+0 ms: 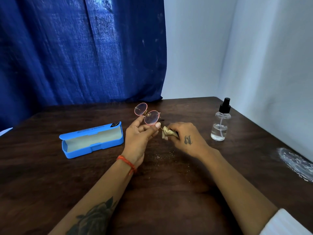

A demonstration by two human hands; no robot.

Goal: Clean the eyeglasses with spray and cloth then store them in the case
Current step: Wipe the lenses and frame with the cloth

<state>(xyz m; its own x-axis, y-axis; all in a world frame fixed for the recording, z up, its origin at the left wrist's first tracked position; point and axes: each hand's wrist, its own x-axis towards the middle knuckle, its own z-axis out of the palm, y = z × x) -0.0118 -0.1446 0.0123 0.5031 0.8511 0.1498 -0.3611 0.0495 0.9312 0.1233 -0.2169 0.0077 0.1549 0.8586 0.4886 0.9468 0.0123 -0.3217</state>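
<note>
while left hand [141, 133] pinches pink-rimmed eyeglasses [147, 115] above tabletop [169, 184], right hand [185, 137] grips bunched cloth [166, 132] at 3 o'clock. wipe lenses gently, support rim. open blue case [92, 139] at 9 o'clock.

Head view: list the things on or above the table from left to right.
Blue case, open → left hand holding the eyeglasses → cloth gripped in the right hand → spray bottle.
</note>
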